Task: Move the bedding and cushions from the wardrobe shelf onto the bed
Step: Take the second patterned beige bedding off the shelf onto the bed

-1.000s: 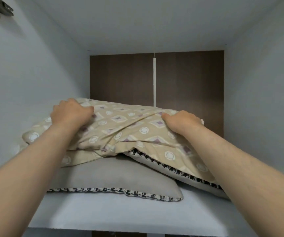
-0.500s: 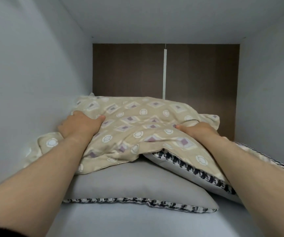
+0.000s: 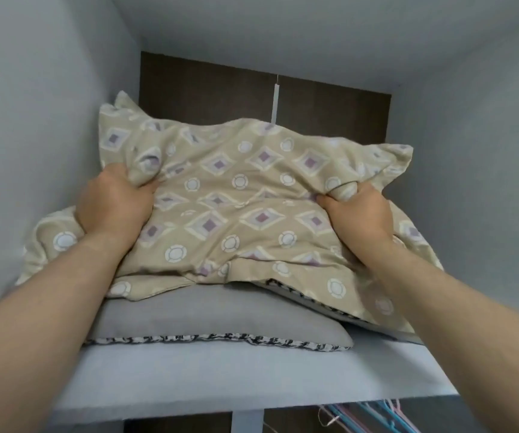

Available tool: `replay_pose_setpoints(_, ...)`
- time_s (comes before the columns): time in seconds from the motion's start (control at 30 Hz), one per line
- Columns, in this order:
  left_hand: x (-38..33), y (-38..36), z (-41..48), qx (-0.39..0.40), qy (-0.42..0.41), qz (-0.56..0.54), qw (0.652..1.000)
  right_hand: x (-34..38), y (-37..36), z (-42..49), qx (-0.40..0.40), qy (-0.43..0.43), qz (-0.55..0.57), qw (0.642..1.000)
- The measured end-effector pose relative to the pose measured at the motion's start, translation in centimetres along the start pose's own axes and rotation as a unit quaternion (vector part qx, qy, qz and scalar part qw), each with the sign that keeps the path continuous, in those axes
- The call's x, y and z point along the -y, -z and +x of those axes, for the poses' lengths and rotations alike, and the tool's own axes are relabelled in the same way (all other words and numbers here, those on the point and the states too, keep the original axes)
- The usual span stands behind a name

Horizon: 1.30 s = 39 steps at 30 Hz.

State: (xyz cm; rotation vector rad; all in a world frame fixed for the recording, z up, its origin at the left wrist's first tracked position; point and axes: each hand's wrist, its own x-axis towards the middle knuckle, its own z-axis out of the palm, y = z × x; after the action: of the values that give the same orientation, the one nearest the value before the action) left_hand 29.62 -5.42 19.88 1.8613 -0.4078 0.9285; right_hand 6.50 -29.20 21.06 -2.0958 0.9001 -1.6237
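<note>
Crosswise, bedding (image 3: 236, 195) across shelf (image 3: 220, 376)

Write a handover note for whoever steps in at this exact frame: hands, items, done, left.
Left hand: shut on the beige patterned bedding, bunched fabric in its fingers.
Right hand: shut on the same bedding.
Bedding is on top of the pile, on the wardrobe shelf.
Beneath it: a grey cushion and a second cushion, mostly covered.
Done: nothing on the bed yet.
Left: everything.
</note>
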Motion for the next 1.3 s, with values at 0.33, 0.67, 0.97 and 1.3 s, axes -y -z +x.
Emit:
replay_pose_setpoints(0.33,-7.7,10.6,-4.9,-0.056,-0.046,-0.079,0.994,0.9,13.4,-4.4,-0.059,0.023,0.035,0.997)
replay_pose_setpoints(0.67,-10.1,16.6,-21.6,0.007,0.006,-0.101,0.995,-5.9,27.8,-16.7,-0.032,-0.028,0.023,0.999)
replay_pose_setpoints(0.97,-8.2,23.7,-35.3,0.067,0.065,-0.098,0.991,-10.7,36.0,-29.0,0.028,-0.118,0.003,0.993)
replay_pose_setpoints(1.3,-4.4,25.5,-43.0,0.192,0.117,-0.062,0.972,-12.4,39.4,-37.9,0.071,-0.192,-0.071,0.976)
